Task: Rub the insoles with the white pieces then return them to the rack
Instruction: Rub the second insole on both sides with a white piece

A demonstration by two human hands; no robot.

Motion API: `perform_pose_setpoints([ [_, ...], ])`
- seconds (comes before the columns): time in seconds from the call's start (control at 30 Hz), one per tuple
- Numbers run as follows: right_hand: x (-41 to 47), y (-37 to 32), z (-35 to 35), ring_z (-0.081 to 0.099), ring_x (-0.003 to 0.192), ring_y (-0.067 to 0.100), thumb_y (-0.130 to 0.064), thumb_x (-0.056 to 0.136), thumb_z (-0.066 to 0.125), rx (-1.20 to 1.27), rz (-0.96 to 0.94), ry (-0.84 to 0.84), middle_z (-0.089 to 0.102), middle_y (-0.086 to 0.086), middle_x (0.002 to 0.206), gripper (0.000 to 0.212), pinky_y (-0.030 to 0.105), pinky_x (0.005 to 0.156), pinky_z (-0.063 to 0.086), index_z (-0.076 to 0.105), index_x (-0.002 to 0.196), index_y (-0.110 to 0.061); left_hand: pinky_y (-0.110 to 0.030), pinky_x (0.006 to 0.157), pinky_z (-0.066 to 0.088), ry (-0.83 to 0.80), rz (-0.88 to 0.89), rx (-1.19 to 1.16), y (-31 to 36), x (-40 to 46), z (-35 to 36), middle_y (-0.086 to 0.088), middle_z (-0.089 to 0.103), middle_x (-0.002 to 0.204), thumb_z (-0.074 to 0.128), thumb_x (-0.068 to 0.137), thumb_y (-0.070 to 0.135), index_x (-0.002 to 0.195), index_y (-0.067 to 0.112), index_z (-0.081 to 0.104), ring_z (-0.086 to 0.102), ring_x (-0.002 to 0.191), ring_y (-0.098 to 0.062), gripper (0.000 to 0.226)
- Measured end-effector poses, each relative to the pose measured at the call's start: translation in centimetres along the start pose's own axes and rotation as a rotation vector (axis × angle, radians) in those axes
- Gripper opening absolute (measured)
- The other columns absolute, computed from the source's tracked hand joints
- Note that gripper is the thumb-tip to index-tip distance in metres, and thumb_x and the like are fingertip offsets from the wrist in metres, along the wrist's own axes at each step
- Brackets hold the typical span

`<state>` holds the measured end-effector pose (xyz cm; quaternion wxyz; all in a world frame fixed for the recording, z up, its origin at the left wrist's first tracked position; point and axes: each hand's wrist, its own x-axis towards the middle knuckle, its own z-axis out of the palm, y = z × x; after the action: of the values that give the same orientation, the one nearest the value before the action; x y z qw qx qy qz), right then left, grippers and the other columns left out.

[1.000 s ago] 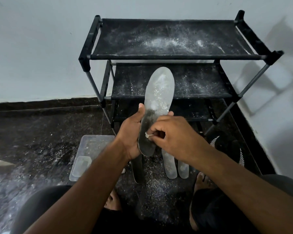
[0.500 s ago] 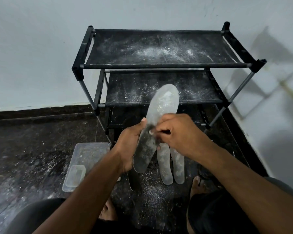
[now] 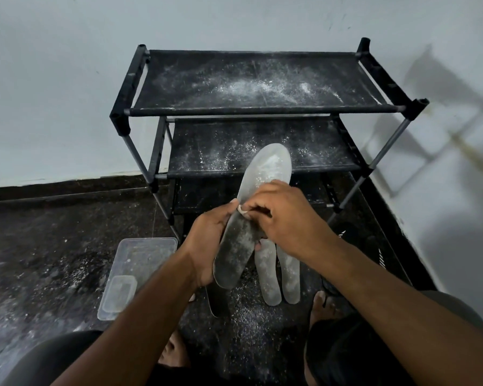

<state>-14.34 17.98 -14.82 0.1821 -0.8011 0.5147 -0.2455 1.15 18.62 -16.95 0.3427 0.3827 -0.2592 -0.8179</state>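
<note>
Dusty grey insole (image 3: 258, 207) held tilted, white piece (image 3: 242, 209) against it

Rack (image 3: 262, 110) stands against the wall (image 3: 53, 93), on the floor (image 3: 39, 246). Before it, two insoles (image 3: 279, 274) lie side by side on the floor — another insole (image 3: 216, 302) left of them. Container (image 3: 140, 263) further left, near the rack's front-left leg, with a smaller tub (image 3: 119, 293) in it. Held insole (image 3: 251, 218) sits between left hand (image 3: 209, 246) and right hand (image 3: 287, 221), above the floor pair.
</note>
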Motion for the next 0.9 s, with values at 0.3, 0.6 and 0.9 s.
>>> perform_pose_setpoints([
  [0.3,0.0,-0.2,0.4,0.042,0.090,-0.001,-0.021,0.086,0.072,-0.004,0.012,-0.010,0.062,-0.015,0.092,0.012,0.013,0.080,0.033,0.075,0.097,-0.021,-0.034,0.066,0.055,0.002,-0.006,-0.008,-0.2,0.3,-0.6,-0.015,0.067,0.087,0.045,0.104,0.037,0.100,0.003,0.072,0.064,0.071,-0.023,0.043],
  [0.6,-0.5,-0.2,-0.8,0.041,0.091,0.005,-0.021,0.090,0.067,-0.120,-0.025,-0.059,0.061,-0.009,0.091,0.014,0.022,0.080,0.036,0.074,0.102,-0.021,-0.037,0.073,0.051,-0.005,0.008,-0.012,0.2,0.3,-1.0,-0.014,0.068,0.091,0.042,0.106,0.035,0.110,0.002,0.068,0.066,0.075,-0.023,0.042],
  [0.9,-1.0,-0.9,-0.2,0.040,0.088,0.003,-0.031,0.091,0.065,-0.174,-0.094,-0.138,0.060,-0.013,0.086,0.015,0.023,0.082,0.040,0.073,0.101,-0.024,-0.030,0.063,0.057,0.023,-0.018,-0.106,0.2,0.0,-0.5,-0.009,0.069,0.080,0.042,0.107,0.037,0.109,0.003,0.069,0.067,0.067,-0.018,0.044],
])
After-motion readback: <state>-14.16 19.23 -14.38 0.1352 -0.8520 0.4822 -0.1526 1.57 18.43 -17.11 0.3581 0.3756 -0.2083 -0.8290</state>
